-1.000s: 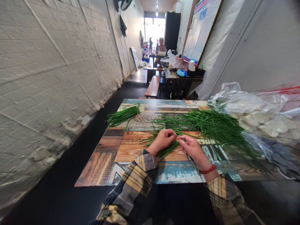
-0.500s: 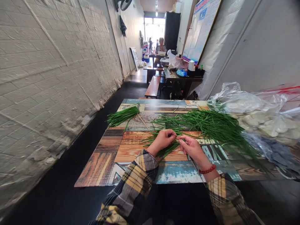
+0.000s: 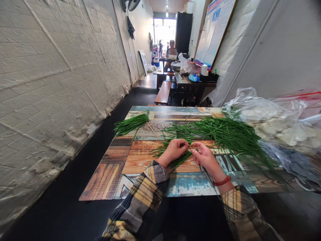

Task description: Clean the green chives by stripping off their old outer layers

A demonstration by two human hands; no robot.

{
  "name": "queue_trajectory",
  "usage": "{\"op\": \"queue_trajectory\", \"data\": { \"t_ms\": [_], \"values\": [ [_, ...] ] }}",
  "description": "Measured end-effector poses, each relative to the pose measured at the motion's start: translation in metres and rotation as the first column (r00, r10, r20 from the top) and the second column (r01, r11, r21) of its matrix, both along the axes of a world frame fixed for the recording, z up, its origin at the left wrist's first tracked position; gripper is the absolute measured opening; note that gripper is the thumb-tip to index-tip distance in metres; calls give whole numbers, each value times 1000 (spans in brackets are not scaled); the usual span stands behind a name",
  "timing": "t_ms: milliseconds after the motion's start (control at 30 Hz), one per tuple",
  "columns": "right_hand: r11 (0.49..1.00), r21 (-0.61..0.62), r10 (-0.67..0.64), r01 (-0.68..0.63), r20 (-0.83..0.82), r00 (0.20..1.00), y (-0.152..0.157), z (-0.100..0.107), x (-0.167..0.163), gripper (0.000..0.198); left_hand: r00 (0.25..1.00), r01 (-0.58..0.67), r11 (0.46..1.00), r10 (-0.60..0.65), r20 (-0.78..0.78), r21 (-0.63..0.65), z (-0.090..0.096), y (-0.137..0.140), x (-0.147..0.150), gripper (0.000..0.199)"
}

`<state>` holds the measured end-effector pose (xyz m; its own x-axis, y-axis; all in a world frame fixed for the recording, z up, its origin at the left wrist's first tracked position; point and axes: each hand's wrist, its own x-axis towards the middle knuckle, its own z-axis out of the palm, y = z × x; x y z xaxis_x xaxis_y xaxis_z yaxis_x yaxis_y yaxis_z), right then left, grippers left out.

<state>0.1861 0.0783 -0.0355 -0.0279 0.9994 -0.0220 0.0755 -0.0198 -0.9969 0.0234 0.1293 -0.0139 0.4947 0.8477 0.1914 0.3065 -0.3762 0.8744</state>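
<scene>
Over the near middle of the table, my left hand point(image 3: 177, 149) and my right hand point(image 3: 204, 157) meet at the fingertips. A thin wooden skewer point(image 3: 209, 179) passes under my right fingers, its lower end pointing down towards me and its upper end between both fingertips. My left thumb and finger pinch at that upper end; what they grip is too small to make out. Long green chives point(image 3: 182, 162) lie beneath my hands. A large loose pile of chives point(image 3: 225, 134) spreads to the right. At the far left lies a neat bunch of chives point(image 3: 132, 124) with a skewer point(image 3: 153, 130) sticking out.
Clear plastic bags point(image 3: 281, 124) with pale contents crowd the table's right side. The wood-patterned table point(image 3: 107, 182) ends close to me. Past it stand a bench point(image 3: 163, 92) and another table with bags point(image 3: 187, 65). A person point(image 3: 172, 50) sits farther back.
My fingertips have shifted slightly, and a bit more of the skewer's thin upper end shows between them. The chive pile and the bunch have not moved.
</scene>
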Motion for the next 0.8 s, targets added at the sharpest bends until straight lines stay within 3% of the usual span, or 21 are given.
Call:
{"op": "queue_trajectory", "data": {
  "t_ms": [133,467,533,667,800],
  "values": [
    [1000,13,17,-17,0,1000,-1,3,0,55,1000,13,999,-12,-19,40,-3,2,0,18],
    [1000,-17,13,-14,-15,1000,0,4,0,39,985,164,983,-159,-64,82,-5,0,0,22],
    [1000,-22,8,-8,-18,1000,-1,4,0,38,994,96,989,-90,-55,111,-2,2,-3,22],
    [1000,-25,4,-4,11,1000,-2,6,-1,40,983,-161,973,172,-59,166,0,9,-10,21],
    [1000,-27,-3,4,42,999,-3,7,-2,41,958,-119,958,180,-222,262,2,8,-16,17]
  ]
}}
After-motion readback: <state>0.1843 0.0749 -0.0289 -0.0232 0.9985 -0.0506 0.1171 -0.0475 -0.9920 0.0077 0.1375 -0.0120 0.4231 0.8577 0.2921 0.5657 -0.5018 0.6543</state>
